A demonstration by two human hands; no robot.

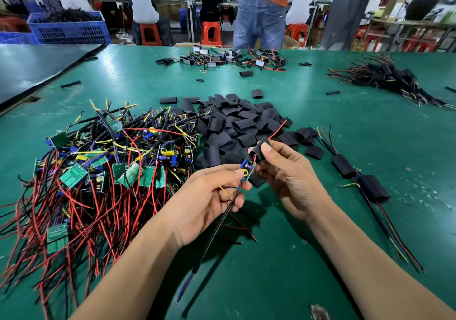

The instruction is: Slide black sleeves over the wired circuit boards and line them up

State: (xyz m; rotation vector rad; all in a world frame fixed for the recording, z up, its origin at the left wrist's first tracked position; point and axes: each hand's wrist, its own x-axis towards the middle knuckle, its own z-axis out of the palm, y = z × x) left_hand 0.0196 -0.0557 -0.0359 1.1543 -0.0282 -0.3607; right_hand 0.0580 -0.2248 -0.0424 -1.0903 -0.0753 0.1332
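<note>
Big green worktop [320,134] carries the lot. On the L sits a tangled heap of wired boards [103,171]. Mid-worktop there's a pile of black sleeves [237,122]. On the R, two sleeved boards [370,186] lie end to end along their cables, which I take as the start of the line-up.

Near the front, held above the worktop, the left hand [207,196] has its fingers [229,173] clamped on one circuit board [246,170] at its wire end, w/ the black cable [214,235] hanging down. The right hand [288,179] pinches a black sleeve [260,148] betw. thumb & fingers, just above the board. A red wire [277,129] pokes out the sleeve's far end, so the lead looks threaded but the board isn't inside yet.

To do it well, I reckon:
- Squeeze the sleeve's edges so its mouth opens.
- Hold the board square to that mouth.
- Draw the sleeve down w/o snagging the blue parts.
- Stop once the board's covered.
</note>
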